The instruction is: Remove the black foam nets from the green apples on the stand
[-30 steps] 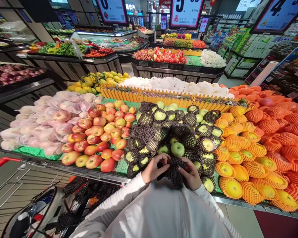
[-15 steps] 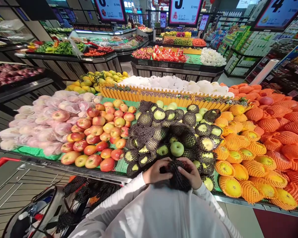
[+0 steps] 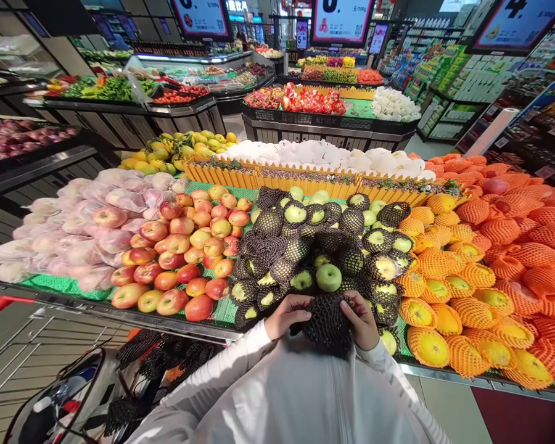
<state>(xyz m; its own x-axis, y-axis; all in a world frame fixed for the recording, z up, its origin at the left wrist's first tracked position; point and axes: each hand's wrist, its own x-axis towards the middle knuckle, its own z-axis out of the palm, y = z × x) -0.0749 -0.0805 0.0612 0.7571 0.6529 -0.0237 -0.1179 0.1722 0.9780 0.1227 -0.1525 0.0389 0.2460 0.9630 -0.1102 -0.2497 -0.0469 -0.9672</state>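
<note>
Black netting (image 3: 328,325) stretches between the left hand (image 3: 284,317) and right hand (image 3: 364,323), both curled with fingertips pinching its edges, any contents hidden, by the near edge of the surface (image 3: 180,323). Similar black sleeves (image 3: 271,222) wrap green apples (image 3: 295,213) beyond; the cart (image 3: 4,302) holds an open bag (image 3: 90,404) and dark mesh (image 3: 155,361). Bunched a second ago, the held netting now spreads wider.

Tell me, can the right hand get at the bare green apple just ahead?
Probably yes: the bare green apple sits unwrapped just beyond the right hand, though that hand holds black netting it may need to release.
</note>
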